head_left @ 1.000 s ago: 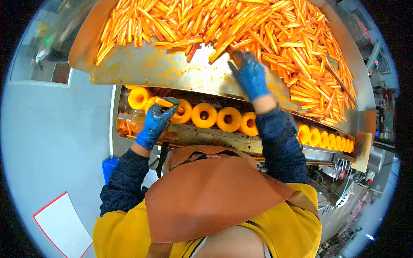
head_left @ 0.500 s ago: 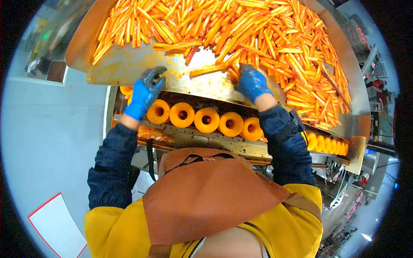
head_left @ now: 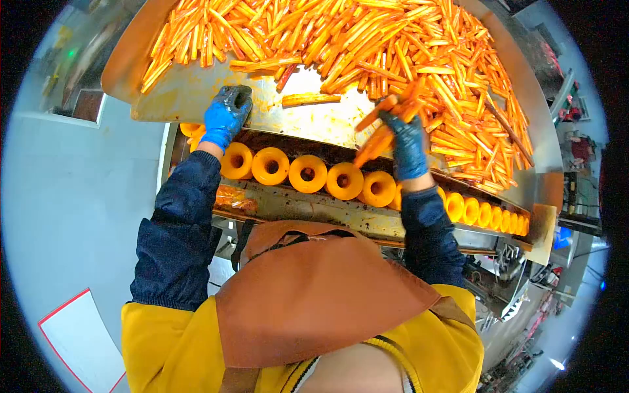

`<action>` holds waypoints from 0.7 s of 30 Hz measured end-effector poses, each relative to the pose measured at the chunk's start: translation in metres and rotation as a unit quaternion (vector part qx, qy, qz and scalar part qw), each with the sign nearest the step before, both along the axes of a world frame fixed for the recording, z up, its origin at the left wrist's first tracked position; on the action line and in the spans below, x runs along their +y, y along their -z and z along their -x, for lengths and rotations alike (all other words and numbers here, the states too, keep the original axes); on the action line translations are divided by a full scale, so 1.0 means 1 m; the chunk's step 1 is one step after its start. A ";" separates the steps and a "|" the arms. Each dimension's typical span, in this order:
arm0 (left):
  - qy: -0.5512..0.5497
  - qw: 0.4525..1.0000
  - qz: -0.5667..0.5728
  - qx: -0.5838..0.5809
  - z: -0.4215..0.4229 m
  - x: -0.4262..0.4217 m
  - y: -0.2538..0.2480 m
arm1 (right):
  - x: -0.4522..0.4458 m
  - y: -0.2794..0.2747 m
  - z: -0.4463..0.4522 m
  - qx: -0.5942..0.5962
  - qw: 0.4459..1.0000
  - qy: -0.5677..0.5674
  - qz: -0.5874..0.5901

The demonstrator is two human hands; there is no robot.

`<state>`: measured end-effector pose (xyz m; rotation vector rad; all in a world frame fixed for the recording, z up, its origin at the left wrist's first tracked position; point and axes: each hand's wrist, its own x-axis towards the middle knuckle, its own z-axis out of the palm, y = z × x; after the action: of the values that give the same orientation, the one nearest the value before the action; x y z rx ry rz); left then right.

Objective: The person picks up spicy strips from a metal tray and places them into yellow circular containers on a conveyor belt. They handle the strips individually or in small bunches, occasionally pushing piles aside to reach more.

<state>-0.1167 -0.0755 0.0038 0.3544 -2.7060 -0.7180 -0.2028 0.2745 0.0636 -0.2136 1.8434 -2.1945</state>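
Several orange sticks are gripped in my right hand, which wears a blue, dark-stained glove and is above the tray's front edge. My left hand, gloved too, has its fingers curled at the front left of the metal tray; whether anything is inside them is hidden. A large heap of glossy orange sticks covers the back and right of the tray. Below the edge runs a row of yellow-orange funnel-shaped cups. One stick lies apart between my hands.
A metal ledge runs along the near side of the cups, with orange pieces at its left end. A long brown stick rests on the heap at right. A red-edged white board is at lower left.
My right hand has picked up sticks from the heap and raised them near the cups. My left hand let go of a stick earlier, moved up to the tray's edge, and its fingers have since curled.
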 end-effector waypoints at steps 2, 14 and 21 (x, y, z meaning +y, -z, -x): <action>-0.001 1.000 0.010 -0.008 0.000 0.000 -0.001 | -0.030 0.008 -0.033 -0.020 0.995 -0.026 0.094; -0.019 0.999 0.042 -0.005 0.001 0.003 0.000 | -0.091 0.058 -0.083 -0.018 0.995 -0.100 -0.010; -0.003 1.000 0.019 -0.001 0.002 0.000 -0.001 | -0.073 0.064 -0.076 0.080 0.959 -0.192 -0.193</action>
<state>-0.1191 -0.0754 0.0045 0.3533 -2.7159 -0.6654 -0.1272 0.2012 -0.0007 -0.6223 2.0621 -1.5675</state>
